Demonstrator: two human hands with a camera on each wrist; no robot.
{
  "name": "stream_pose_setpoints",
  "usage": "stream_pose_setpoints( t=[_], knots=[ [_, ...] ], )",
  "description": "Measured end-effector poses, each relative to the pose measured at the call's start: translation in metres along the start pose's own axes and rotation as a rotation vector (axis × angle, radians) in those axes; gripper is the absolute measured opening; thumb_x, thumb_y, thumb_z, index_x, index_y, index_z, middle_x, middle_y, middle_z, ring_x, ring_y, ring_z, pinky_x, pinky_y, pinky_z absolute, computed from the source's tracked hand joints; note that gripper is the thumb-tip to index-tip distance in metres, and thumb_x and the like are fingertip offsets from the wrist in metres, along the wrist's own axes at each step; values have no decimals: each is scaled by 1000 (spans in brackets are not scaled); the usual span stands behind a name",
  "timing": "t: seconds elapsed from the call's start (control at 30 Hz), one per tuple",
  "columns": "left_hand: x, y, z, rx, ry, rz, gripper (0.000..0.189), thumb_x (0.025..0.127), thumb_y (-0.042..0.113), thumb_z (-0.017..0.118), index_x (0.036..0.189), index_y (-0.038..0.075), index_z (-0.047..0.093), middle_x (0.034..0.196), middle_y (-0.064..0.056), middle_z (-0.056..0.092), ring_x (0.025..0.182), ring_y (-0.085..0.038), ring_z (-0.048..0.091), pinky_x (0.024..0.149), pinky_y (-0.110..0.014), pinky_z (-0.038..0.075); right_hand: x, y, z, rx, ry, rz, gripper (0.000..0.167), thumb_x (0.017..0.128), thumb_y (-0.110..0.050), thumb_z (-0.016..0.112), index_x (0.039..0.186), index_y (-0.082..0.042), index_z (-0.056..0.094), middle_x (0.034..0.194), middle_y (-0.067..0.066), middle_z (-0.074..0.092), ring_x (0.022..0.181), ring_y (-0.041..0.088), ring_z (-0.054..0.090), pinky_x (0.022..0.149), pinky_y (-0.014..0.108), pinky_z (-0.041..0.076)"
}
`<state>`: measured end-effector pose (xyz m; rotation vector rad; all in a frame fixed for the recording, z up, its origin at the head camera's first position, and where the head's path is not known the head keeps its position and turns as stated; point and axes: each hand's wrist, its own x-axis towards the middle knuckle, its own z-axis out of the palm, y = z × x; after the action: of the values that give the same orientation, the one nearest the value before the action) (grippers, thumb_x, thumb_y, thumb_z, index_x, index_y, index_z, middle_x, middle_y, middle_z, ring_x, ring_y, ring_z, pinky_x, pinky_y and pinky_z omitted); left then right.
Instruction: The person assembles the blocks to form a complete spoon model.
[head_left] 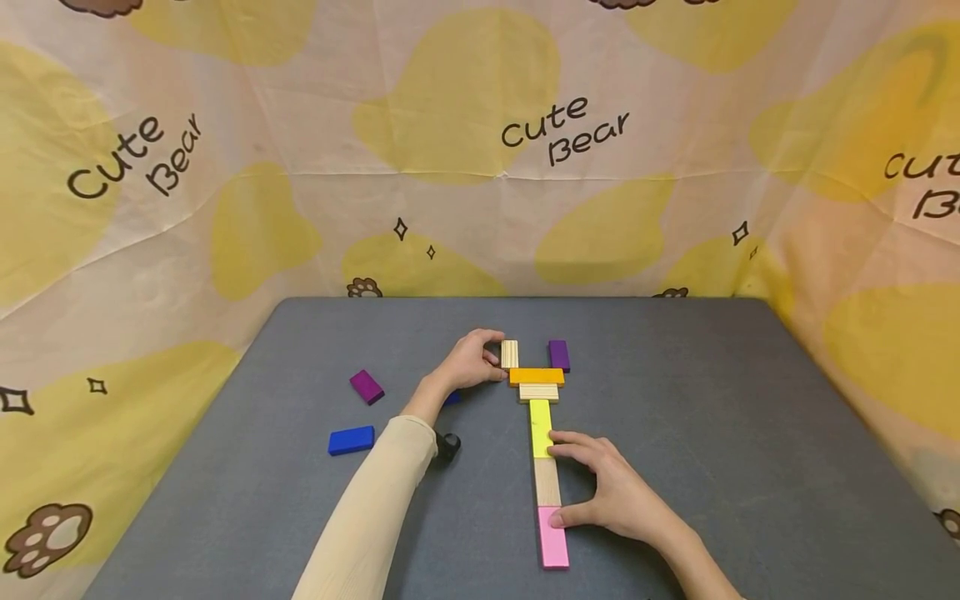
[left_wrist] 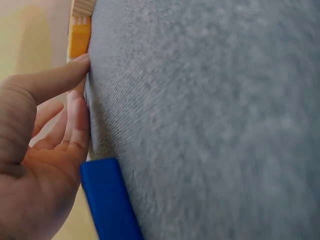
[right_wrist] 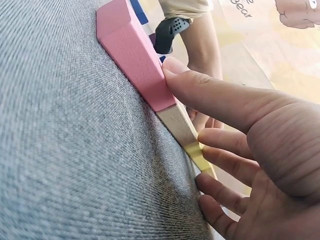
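Note:
My left hand [head_left: 468, 360] holds a plain striped wooden block [head_left: 509, 354] by its ends, index finger at the far end and thumb at the near one. The thumb tip lies right by an orange block [head_left: 536, 377]. Just below that, a second plain block [head_left: 538, 392] lies crosswise. From it a straight row runs toward me: a yellow block [head_left: 541, 429], a plain wooden block [head_left: 547, 482] and a pink block [head_left: 553, 537]. Along this row my right hand [head_left: 618, 492] is spread, thumb on the pink block [right_wrist: 135, 55] and fingertips at the yellow one [right_wrist: 200, 159].
A purple block [head_left: 558, 355] lies beyond the orange one, to the right. Left of the row are a magenta block [head_left: 367, 387] and a blue block [head_left: 351, 440]. Another blue block [head_left: 452, 398] is partly hidden by my left wrist. A printed cloth [head_left: 450, 125] hangs behind the grey table [head_left: 712, 400].

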<state>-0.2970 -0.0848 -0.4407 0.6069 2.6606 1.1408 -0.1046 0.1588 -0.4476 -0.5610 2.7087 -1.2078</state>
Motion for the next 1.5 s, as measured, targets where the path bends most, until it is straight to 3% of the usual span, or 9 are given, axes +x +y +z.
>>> stream_pose_setpoints(
  t=[0.2, 0.47, 0.6, 0.83, 1.0, 1.2, 1.27, 1.5],
  knots=[
    [-19, 4, -15, 40, 35, 8, 70, 79, 20, 85, 141, 12, 54, 137, -6, 50, 96, -15, 58, 82, -34, 49, 0, 0, 0, 3, 3, 4, 81, 60, -50, 92, 130, -23, 64, 142, -12, 48, 120, 14, 41, 97, 47, 40],
    [-81, 7, -41, -127, 193, -4, 57, 82, 25, 82, 133, 13, 61, 131, 2, 58, 117, -21, 52, 97, -44, 43, -1, 1, -1, 11, -13, 36, 79, 60, -52, 91, 130, -25, 64, 142, -14, 47, 124, 18, 39, 98, 52, 38],
    [-107, 1, -47, -131, 272, -31, 55, 82, 26, 83, 131, 15, 62, 127, 3, 61, 115, -19, 52, 96, -43, 43, -2, 2, -2, 8, 2, 20, 80, 60, -52, 91, 130, -24, 64, 143, -13, 47, 122, 17, 40, 97, 50, 39],
    [-148, -15, -62, -107, 327, -53, 53, 81, 26, 83, 129, 15, 64, 126, -2, 62, 117, -25, 52, 96, -48, 41, -2, 3, -1, 18, -3, 14, 81, 60, -52, 91, 130, -23, 64, 143, -13, 47, 122, 16, 40, 98, 50, 39],
    [-181, -37, -80, -126, 332, -61, 55, 80, 34, 84, 128, 15, 65, 125, -2, 63, 117, -26, 52, 97, -51, 40, 0, 2, 0, 19, -7, 1, 79, 61, -51, 91, 130, -23, 63, 143, -12, 47, 123, 18, 39, 98, 51, 39],
    [-213, -68, -95, -155, 283, -145, 56, 78, 41, 84, 126, 17, 66, 128, -4, 59, 118, -29, 53, 95, -52, 41, 0, 1, -1, 19, -14, -2, 81, 61, -53, 90, 131, -22, 63, 144, -11, 46, 124, 17, 39, 98, 50, 39],
    [-219, -75, -99, -161, 266, -169, 56, 77, 40, 84, 125, 18, 67, 128, -5, 59, 117, -30, 54, 95, -50, 42, 0, 0, -1, 12, -13, 5, 80, 62, -53, 89, 131, -23, 63, 144, -11, 46, 123, 17, 39, 97, 49, 40],
    [-228, -94, -102, -193, 230, -120, 55, 79, 27, 85, 127, 10, 65, 124, -7, 64, 113, -27, 58, 90, -33, 46, -1, 0, 0, -4, -15, 11, 80, 62, -52, 90, 132, -23, 62, 144, -13, 45, 123, 17, 39, 97, 48, 41]
  ],
)
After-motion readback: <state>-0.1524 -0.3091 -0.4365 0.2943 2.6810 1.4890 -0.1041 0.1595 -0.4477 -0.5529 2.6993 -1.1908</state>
